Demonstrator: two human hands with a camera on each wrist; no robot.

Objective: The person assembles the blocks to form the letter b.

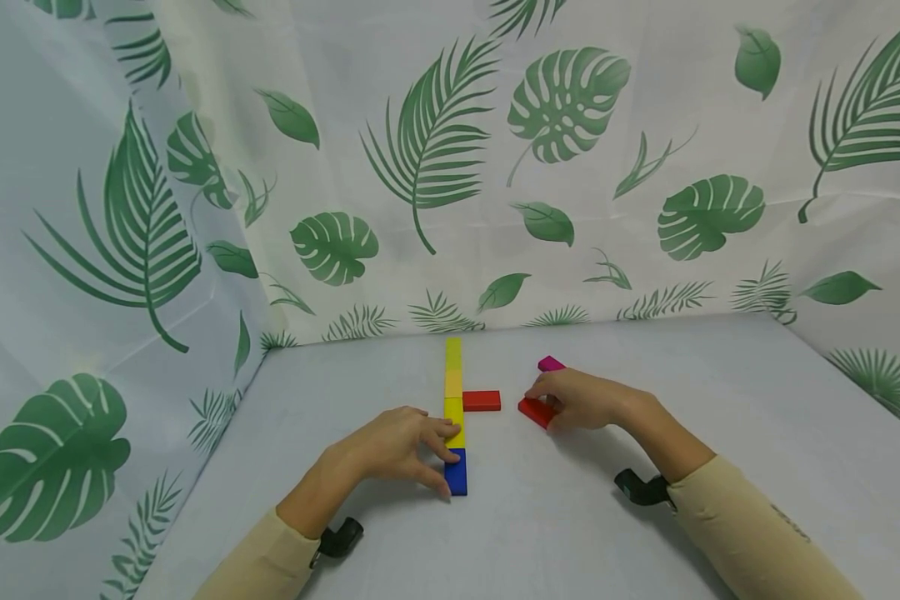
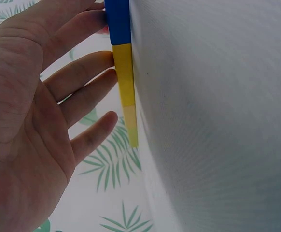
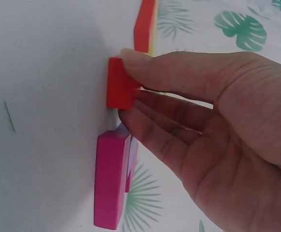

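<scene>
Loosely spread, the left hand touches the yellow-blue row; the right hand pinches a red block.

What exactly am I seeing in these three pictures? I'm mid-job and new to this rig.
There is no robot here, only a person's bare hands. The wide picture comes from a head-worn camera; the two close ones come from the left wrist camera and right wrist camera. On the pale surface, yellow blocks and a blue block form a line, with a red block against its right side. The left hand touches the line; the right hand pinches a second red block, with a magenta block close by.
</scene>
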